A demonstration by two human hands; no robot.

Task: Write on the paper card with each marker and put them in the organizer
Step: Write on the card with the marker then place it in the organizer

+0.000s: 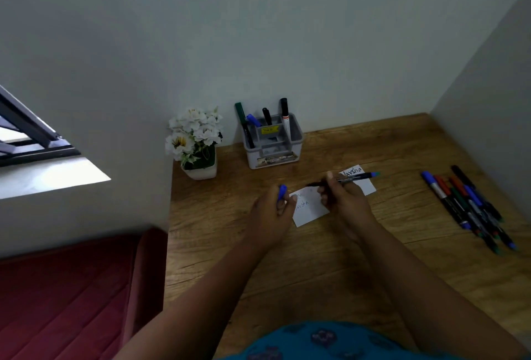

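Markers: four stand in organizer point(273, 141); pile point(471, 207) remains on tabletop point(316, 259). My right hand point(344, 201) grips blue marker point(353, 178) over card point(309, 207); left hand point(273, 210) pinches its cap point(282, 191).

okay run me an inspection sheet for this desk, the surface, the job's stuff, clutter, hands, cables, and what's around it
Surface: brown wood-grain desk top, set in a corner.
Job's things: two white paper cards, near one and far one, both with handwriting; grey plastic organizer holding four markers; loose row of coloured markers at the right; uncapped blue-ended marker; small blue cap.
Clutter: white artificial flowers in a white pot left of the organizer.
Hands: left hand pinches the cap; right hand grips the marker above the near card.
Cables: nothing seen.
Surroundings: pale walls, window frame at left, dark red cushion beside the desk.
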